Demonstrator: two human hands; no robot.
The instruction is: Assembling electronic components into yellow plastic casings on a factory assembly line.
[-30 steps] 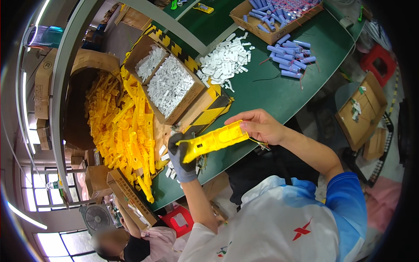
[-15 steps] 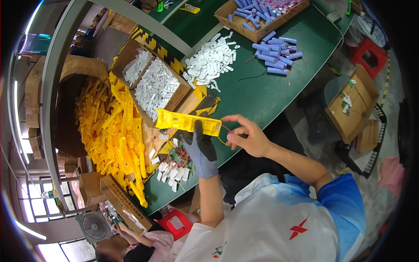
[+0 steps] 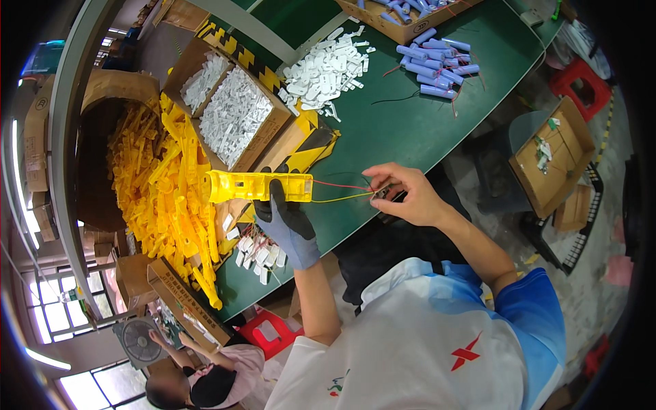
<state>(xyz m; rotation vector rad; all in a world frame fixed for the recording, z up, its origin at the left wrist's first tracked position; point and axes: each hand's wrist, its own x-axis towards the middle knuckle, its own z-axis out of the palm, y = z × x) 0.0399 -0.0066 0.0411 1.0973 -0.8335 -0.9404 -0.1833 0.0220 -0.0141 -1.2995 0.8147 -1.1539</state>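
My left hand (image 3: 285,225), in a grey and black glove, is wrapped round a long yellow plastic housing (image 3: 256,186) held level above the bench's edge. A red wire (image 3: 342,184) and a yellow wire (image 3: 343,199) run from the housing's right end to my bare right hand (image 3: 417,198). There, thumb and fingers pinch a small dark part (image 3: 384,194) at the wires' far ends; its kind is mostly hidden by the fingers. Below the left hand lies a heap of white wired parts (image 3: 258,254).
Yellow housings (image 3: 164,198) are heaped at left beside a carton of small white pieces (image 3: 236,116). Flat white pieces (image 3: 321,72) and purple cylindrical cells (image 3: 437,65) lie on the green bench (image 3: 389,130). Another person (image 3: 225,372) sits at lower left.
My left hand has moved left with the housing, and my right hand slightly right. The wires, looped close to the housing before, now stretch between the hands, and the dark part shows.
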